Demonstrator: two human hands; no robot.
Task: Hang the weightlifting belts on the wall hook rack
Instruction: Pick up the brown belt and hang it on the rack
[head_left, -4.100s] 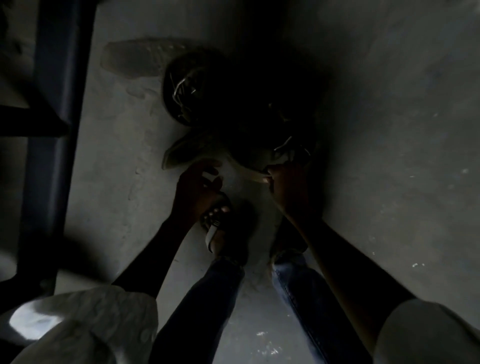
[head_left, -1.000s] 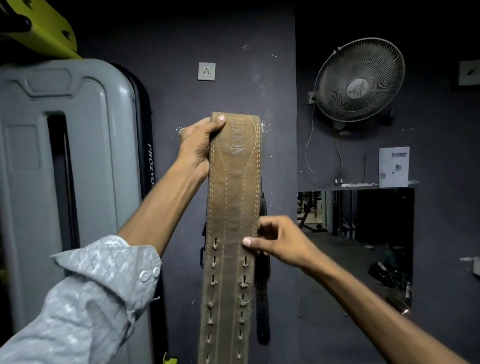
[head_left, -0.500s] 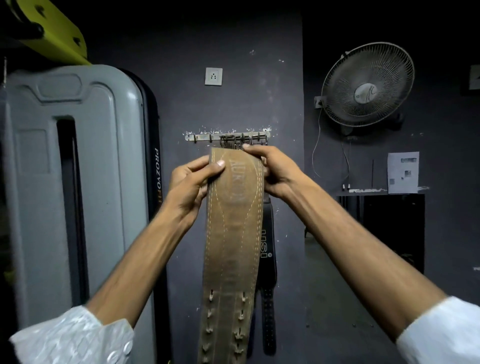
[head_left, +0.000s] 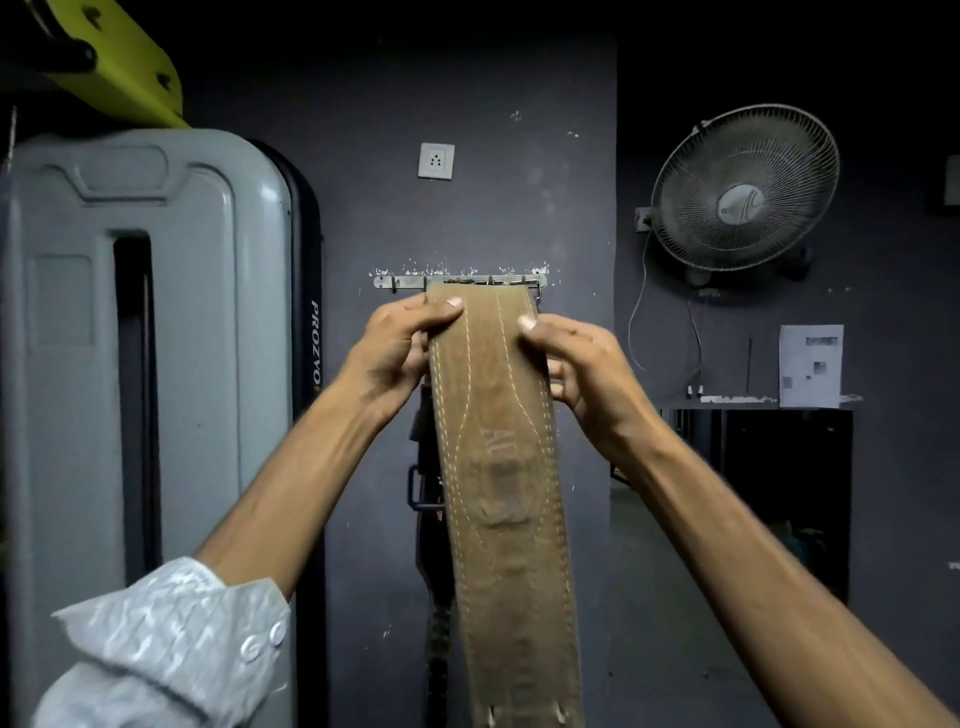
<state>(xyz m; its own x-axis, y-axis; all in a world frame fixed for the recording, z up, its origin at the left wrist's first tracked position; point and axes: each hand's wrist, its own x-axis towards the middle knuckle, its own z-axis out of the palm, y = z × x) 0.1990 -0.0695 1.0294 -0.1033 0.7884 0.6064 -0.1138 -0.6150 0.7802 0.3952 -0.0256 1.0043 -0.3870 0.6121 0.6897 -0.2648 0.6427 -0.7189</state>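
Observation:
A wide tan leather belt (head_left: 498, 467) with pale stitching hangs straight down in front of me. My left hand (head_left: 400, 348) pinches its upper left edge and my right hand (head_left: 576, 364) pinches its upper right edge. The belt's top end sits right at the metal wall hook rack (head_left: 387, 282) and covers most of the hooks. A black belt (head_left: 423, 493) hangs from the rack behind the tan one, mostly hidden. I cannot tell whether the tan belt's end is caught on a hook.
A large grey machine housing (head_left: 156, 364) stands against the wall on the left, with a yellow bracket (head_left: 119, 62) above it. A wall fan (head_left: 743, 192) hangs at the upper right, a wall socket (head_left: 436, 161) above the rack, a dark opening (head_left: 779, 493) and a paper notice (head_left: 810, 364) on the right.
Both hands have raised the tan belt, so its top end now reaches the hook rack. Earlier still, my right hand moved up from the belt's middle to its top edge.

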